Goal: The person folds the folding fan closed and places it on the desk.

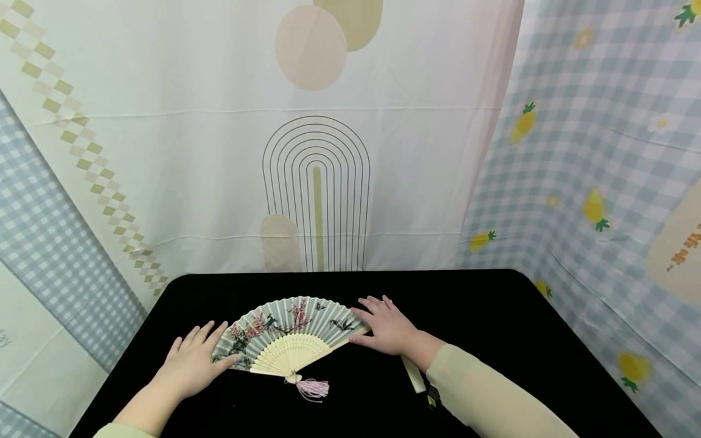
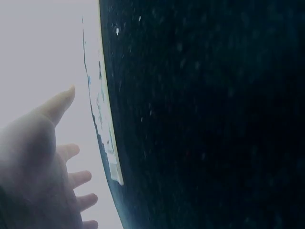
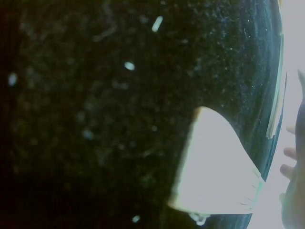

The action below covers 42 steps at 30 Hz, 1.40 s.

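An unfolded fan [image 1: 296, 334] lies spread on the black table, its pale ribs meeting at a pivot with a pink tassel [image 1: 313, 389]. Pink blossoms and dark birds decorate its pale leaf. At the fan's left end is my left hand [image 1: 188, 368], fingers straight and apart, the thumb overlapping the leaf's lower corner. My right hand [image 1: 389, 328] reaches over the right end with extended fingers. In the left wrist view the fan [image 2: 107, 152] appears nearly edge-on beyond the spread left hand [image 2: 33, 157]. Only part of the right hand [image 3: 296, 162] shows in the right wrist view.
A pale flat piece [image 1: 414, 376] lies partly hidden beneath my right forearm; the right wrist view shows a bright, overexposed white piece [image 3: 217, 167]. The black table [image 1: 438, 298] has rounded back corners. Patterned curtains [image 1: 219, 152] hang behind it and at both sides.
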Available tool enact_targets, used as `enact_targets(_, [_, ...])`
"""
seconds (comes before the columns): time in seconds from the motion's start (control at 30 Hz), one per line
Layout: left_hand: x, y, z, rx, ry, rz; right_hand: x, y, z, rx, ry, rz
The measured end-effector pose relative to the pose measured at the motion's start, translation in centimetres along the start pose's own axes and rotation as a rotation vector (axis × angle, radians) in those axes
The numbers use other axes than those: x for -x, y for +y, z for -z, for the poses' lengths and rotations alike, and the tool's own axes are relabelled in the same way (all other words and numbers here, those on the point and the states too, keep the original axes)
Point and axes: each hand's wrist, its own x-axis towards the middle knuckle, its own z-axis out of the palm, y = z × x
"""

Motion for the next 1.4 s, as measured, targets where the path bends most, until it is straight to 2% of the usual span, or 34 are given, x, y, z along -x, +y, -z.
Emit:
enact_targets(0.3, [0.2, -1.3, 0.4, -0.008, -0.073, 0.046, -0.4, -0.4, 0.0, 0.060, -0.019, -0.025])
enact_targets(0.6, [-0.1, -2.6, 0.5, 0.032, -0.213, 0.082, -0.5, -0.4, -0.3, 0.104, -0.021, -0.044])
enact_targets(0.7, [-0.2, -3.0, 0.4, 0.039, -0.238, 0.091, -0.6, -0.2, -0.4, 0.105, -0.030, -0.048])
enact_targets(1.2, [0.2, -2.9, 0.0, 0.048, -0.229, 0.109, -0.7, 0.5, -0.5, 0.091, -0.043, -0.045])
enact_targets(1.4, [0.2, -2.8, -0.3, 0.044, -0.200, 0.111, -0.6, 0.4, -0.6, 0.087, -0.027, -0.051])
